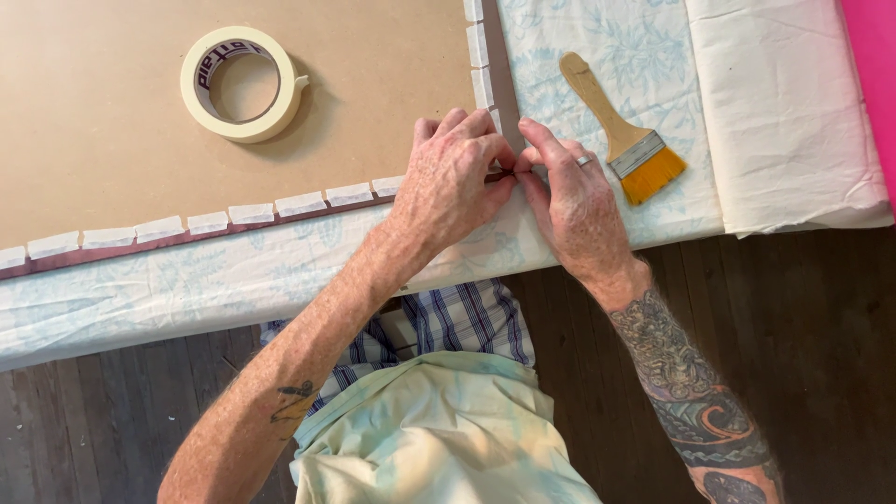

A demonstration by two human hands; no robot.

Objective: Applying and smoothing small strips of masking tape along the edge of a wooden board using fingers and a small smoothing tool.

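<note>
My left hand (453,177) and my right hand (569,196) meet at the near right corner of a brown board (112,149), fingertips pinched together on the dark fabric edge there. Short pieces of pale tape (252,213) line the board's near edge, and more tape pieces (479,47) run up its right edge. A ring sits on my right hand. The corner itself is hidden under my fingers.
A roll of cream masking tape (243,84) lies on the board. A wooden brush with yellow bristles (625,135) rests on the blue-patterned cloth (579,37) to the right. White folded sheet (784,112) farther right; dark wooden floor (821,327) below.
</note>
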